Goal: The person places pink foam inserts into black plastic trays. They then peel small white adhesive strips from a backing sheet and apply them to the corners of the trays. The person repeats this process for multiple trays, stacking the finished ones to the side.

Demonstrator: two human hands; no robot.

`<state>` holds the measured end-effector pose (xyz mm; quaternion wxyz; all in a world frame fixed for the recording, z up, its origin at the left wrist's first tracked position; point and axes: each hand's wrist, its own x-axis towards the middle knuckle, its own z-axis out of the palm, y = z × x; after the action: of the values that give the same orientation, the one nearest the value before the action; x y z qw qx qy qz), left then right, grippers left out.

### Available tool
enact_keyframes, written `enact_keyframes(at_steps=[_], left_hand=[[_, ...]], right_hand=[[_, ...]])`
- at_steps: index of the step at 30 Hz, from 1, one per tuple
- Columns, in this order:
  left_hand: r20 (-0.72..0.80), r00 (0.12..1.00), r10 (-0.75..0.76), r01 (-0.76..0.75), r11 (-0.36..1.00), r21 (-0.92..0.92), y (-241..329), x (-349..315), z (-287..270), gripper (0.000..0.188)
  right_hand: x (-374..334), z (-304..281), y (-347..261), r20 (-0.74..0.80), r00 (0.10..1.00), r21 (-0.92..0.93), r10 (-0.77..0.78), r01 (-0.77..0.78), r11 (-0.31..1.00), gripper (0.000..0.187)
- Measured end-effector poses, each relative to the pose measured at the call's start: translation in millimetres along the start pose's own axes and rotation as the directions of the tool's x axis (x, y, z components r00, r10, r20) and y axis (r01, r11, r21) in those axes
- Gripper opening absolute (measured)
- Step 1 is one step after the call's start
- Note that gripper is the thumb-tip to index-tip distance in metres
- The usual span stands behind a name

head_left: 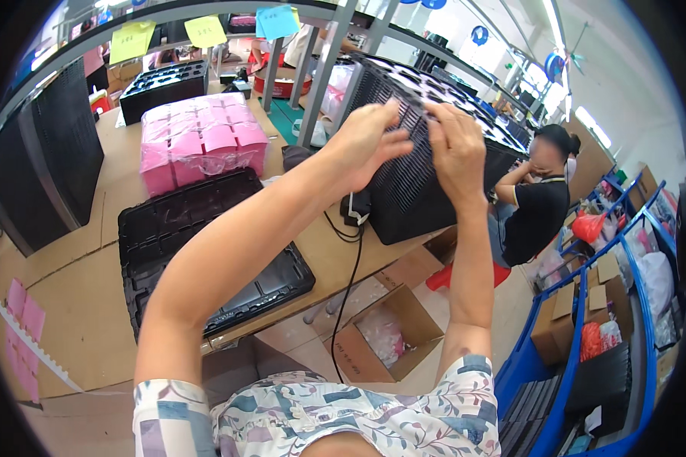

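Note:
Both hands are raised in front of a tall stack of black plastic trays (pixel 404 202) with slotted sides. My left hand (pixel 367 143) is at the stack's near upper corner, thumb and forefinger together and the other fingers loosely apart. A little to the right, my right hand (pixel 459 148) is closed in a pinch by the top edge. Whatever is between the fingertips of either hand is too small to make out. Below my left forearm lies an empty black tray (pixel 164 221) on the brown worktable (pixel 103 293). Behind it sits a pink stack (pixel 202 141) wrapped in clear film.
Another black stack (pixel 53 145) stands at the left, and a black tray with cavities (pixel 164 90) farther back. A black cable (pixel 348 297) hangs over the table edge above an open cardboard box (pixel 392 335). At right sits a person (pixel 537 206) beside blue shelving (pixel 568 381).

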<state>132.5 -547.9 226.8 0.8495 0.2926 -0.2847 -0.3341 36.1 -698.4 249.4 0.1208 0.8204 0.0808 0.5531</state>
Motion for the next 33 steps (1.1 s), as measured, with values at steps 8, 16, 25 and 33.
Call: enact_keyframes(at_steps=[8, 16, 25, 33], left_hand=[[-0.189, 0.98, -0.063, 0.134, 0.909, 0.394, 38.6, -215.0, -89.8, 0.047], [-0.178, 0.152, 0.972, 0.35, 0.115, 0.93, 112.3, -439.1, -192.2, 0.043], [-0.354, 0.07, 0.933, 0.601, 0.244, 0.761, 145.6, -626.9, -329.1, 0.04], [-0.634, 0.139, 0.761, 0.186, 0.609, 0.771, 118.2, -554.6, -237.7, 0.029]], right_hand=[[-14.4, 10.0, 87.7, 0.063, 0.927, 0.162, 0.369, -0.374, 0.913, 0.021], [-1.5, 32.1, 83.1, 0.115, 0.966, 0.12, 0.23, -0.243, 0.962, 0.021], [-6.5, 24.3, 36.5, -0.013, 1.0, -0.488, 0.002, -0.009, 0.873, 0.032], [-50.4, 30.1, -305.4, 0.335, 0.915, 0.851, -0.227, -0.191, 0.488, 0.02]])
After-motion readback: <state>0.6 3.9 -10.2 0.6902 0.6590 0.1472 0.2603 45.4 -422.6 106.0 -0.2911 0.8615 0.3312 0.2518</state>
